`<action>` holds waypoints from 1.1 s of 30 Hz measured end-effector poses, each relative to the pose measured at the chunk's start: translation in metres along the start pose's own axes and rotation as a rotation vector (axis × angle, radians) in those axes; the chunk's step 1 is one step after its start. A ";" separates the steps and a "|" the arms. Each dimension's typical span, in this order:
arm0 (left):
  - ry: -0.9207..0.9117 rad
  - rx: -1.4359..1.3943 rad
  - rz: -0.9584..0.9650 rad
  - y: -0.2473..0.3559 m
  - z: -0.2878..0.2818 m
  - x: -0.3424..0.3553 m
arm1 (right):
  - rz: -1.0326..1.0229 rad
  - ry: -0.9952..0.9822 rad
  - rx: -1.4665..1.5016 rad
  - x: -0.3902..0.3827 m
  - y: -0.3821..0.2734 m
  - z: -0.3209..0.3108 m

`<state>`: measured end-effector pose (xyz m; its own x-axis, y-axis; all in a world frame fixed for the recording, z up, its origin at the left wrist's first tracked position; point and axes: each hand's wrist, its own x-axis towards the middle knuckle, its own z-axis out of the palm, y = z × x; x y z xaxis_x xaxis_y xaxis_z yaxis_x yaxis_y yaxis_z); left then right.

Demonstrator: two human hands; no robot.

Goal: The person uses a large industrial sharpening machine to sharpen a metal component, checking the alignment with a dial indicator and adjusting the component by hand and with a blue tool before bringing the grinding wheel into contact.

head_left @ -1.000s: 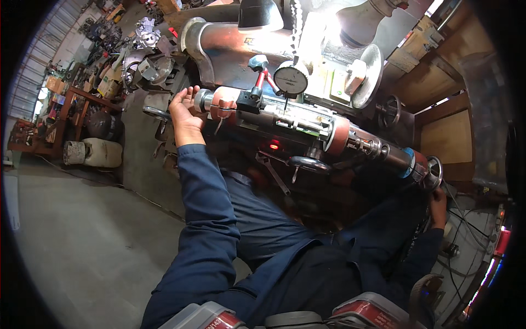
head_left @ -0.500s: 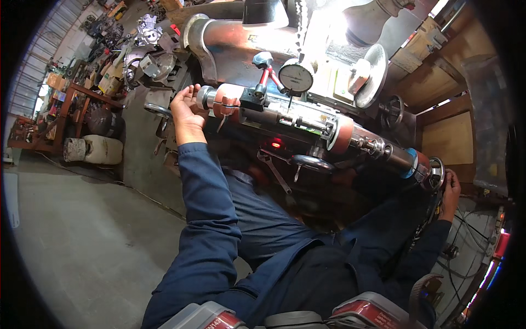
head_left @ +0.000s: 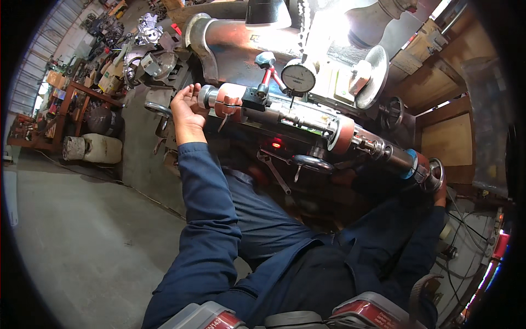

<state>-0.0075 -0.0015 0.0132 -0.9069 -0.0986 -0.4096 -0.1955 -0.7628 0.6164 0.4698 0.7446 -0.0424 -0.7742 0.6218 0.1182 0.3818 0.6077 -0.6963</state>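
A long shaft-like workpiece [head_left: 272, 119] lies across the machine in front of me, held between orange clamp-like heads. My left hand [head_left: 189, 111] is cupped beside the silver knurled knob [head_left: 207, 97] at its left end, fingers loosely curved and palm partly showing. At the far right end, my right hand [head_left: 440, 194] is on the rim of a chrome handwheel [head_left: 436, 173], which hides most of its fingers. A round dial indicator [head_left: 299, 77] stands over the shaft, its probe pointing down. A red jointed arm with a blue knob [head_left: 265, 59] rises from a black base.
A chrome handwheel [head_left: 313, 163] juts out in front of the machine, near a hanging wrench [head_left: 275, 171] and a red light [head_left: 276, 145]. A grinding wheel guard [head_left: 372, 77] stands behind. Shelves of parts and a white cylinder [head_left: 101, 149] are at left.
My right hand has moved lower and farther behind the right handwheel rim. The left hand stays at the knob. The whole view has shifted very slightly.
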 end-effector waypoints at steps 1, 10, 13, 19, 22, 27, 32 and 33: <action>0.004 0.003 0.008 0.003 -0.002 -0.001 | -0.080 -0.009 -0.033 -0.005 -0.001 0.004; 0.012 0.007 0.005 0.005 -0.001 -0.006 | 0.088 -0.146 -0.094 -0.041 -0.072 0.010; -0.002 -0.003 0.020 0.006 -0.006 -0.001 | 0.178 -0.221 -0.229 -0.051 -0.110 0.001; -0.281 0.070 -0.052 -0.002 0.009 -0.007 | 0.209 -0.190 -0.123 -0.067 -0.125 -0.031; -0.226 0.461 0.075 -0.017 0.035 -0.024 | 0.217 0.111 0.019 -0.078 -0.176 -0.012; -0.334 0.674 0.018 0.005 0.000 -0.004 | 0.284 0.398 0.185 -0.089 -0.199 -0.045; -0.410 0.701 -0.040 0.007 -0.029 0.038 | 0.345 0.746 0.088 -0.180 -0.172 -0.176; -0.491 0.689 -0.049 -0.004 -0.016 0.020 | 0.356 0.841 0.136 -0.205 -0.160 -0.195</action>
<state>-0.0192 -0.0105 -0.0080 -0.9195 0.3348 -0.2062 -0.2781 -0.1833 0.9429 0.6658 0.6159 0.1825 0.0200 0.9475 0.3192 0.4232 0.2812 -0.8613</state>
